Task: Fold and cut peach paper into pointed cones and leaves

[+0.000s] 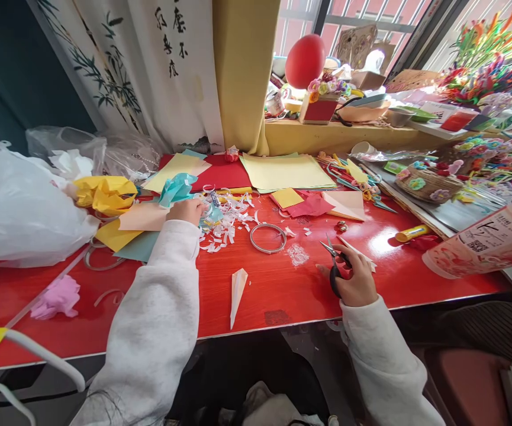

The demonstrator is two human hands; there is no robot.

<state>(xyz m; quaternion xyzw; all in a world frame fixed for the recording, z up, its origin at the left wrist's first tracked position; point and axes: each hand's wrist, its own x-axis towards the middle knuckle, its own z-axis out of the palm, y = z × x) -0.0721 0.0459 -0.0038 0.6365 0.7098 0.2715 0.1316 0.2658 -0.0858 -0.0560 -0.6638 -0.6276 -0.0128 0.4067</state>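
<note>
**Scissors in right hand, blades parted; folded wedge lying free**

Clock centred on the metal-coloured ring [268, 238].

- Right hand [358, 283], between 3 and 4: fingers curled around the black-handled scissors [334, 253], slim blades apart, tips toward 11. Judged light and rigid, smooth at the blades; hold by the loops only.
- Left hand [187, 211], between 9 and 10: fingers bent at the edge of the paper shreds [225, 220]. Whether they pinch anything, cannot tell.
- Pale slip [372, 265], just beside the right hand; contact unclear.
- Folded paper wedge [238, 290], at 7, narrow end toward the near edge of the red table [300, 284]. Judged very light, stiffer along its layered folds, easily creased, apt to slide on the glossy top. Best hold: flat pinch at the broad end; the thin point would bend.
- Farther out: crumpled teal paper [178, 188] at 10, pale yellow sheets [285, 171] at 12, printed cup [482, 245] at 3, tilted.
</note>
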